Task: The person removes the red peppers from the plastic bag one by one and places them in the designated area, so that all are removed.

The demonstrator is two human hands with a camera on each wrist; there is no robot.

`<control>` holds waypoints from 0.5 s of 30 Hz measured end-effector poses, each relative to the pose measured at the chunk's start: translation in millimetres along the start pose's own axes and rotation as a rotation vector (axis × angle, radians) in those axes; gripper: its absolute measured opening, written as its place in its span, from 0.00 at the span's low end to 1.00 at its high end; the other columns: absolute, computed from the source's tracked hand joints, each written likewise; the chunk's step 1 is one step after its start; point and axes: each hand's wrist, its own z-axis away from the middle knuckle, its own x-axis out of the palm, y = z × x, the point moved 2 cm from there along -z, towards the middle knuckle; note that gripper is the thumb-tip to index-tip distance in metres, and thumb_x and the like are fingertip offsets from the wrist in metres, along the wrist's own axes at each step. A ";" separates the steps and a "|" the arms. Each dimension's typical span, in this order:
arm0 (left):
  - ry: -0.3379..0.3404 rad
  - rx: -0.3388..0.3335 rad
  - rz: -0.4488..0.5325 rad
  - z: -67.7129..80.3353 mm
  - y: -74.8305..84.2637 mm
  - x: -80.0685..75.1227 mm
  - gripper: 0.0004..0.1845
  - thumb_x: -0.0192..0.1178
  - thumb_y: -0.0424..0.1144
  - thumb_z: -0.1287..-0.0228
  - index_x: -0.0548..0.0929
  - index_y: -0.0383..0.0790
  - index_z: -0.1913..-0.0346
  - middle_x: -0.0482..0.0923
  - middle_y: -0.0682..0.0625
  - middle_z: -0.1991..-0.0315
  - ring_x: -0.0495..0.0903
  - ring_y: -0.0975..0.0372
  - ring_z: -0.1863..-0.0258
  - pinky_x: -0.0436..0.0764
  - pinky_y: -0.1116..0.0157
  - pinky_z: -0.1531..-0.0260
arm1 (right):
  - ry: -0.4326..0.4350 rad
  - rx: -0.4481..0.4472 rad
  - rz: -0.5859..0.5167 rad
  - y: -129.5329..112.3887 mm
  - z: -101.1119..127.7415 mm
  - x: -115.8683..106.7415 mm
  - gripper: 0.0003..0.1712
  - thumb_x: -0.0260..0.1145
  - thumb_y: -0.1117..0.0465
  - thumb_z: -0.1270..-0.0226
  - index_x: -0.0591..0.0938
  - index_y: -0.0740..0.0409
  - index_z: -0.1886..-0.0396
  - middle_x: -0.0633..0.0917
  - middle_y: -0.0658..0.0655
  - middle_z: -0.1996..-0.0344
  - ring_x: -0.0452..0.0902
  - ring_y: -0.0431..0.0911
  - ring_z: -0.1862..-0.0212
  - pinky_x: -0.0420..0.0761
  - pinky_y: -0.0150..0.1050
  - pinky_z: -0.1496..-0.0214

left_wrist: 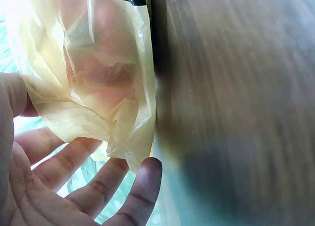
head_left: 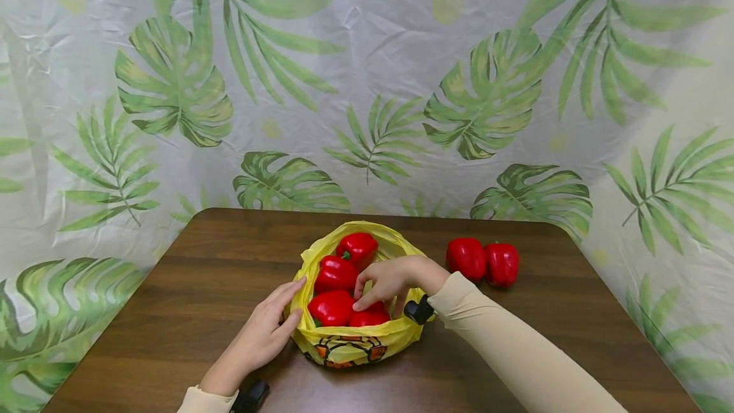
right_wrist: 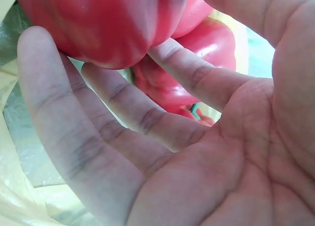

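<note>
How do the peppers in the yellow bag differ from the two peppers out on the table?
The bagged peppers number four, piled touching inside the yellow bag; the table peppers are two, side by side on bare wood. The right hand reaches among the bagged ones and the left hand rests on the bag; nothing touches the table pair. All are red.

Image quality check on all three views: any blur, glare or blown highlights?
Head view: sharp and evenly lit, with soft sheen on the red peppers in the yellow bag. Left wrist view: table smeared and out of focus, the bag backlit and blown out at top left. Right wrist view: very close, right hand and pepper soft, bright patch at right edge.
</note>
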 end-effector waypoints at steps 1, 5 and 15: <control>0.000 -0.001 -0.002 0.0 -0.1 0.0 0.29 0.63 0.31 0.25 0.75 0.36 0.23 0.81 0.44 0.31 0.82 0.48 0.32 0.81 0.43 0.35 | -0.002 0.000 0.000 -0.2 0.0 0.1 0.15 0.73 0.50 0.25 0.82 0.51 0.48 0.82 0.54 0.57 0.82 0.48 0.67 0.92 0.50 0.56; -0.004 -0.007 0.004 -0.1 0.2 -0.3 0.29 0.63 0.32 0.25 0.75 0.37 0.23 0.81 0.44 0.31 0.81 0.48 0.32 0.80 0.43 0.34 | -0.005 0.003 -0.006 -0.8 0.1 0.0 0.15 0.73 0.51 0.25 0.81 0.52 0.49 0.81 0.54 0.56 0.81 0.48 0.67 0.92 0.50 0.55; -0.006 -0.003 0.010 0.2 -0.9 0.6 0.30 0.62 0.32 0.24 0.75 0.38 0.22 0.81 0.45 0.31 0.81 0.49 0.31 0.80 0.42 0.34 | 0.002 -0.001 -0.002 4.6 -2.8 -5.0 0.14 0.72 0.51 0.24 0.81 0.53 0.49 0.79 0.54 0.60 0.80 0.47 0.71 0.92 0.46 0.57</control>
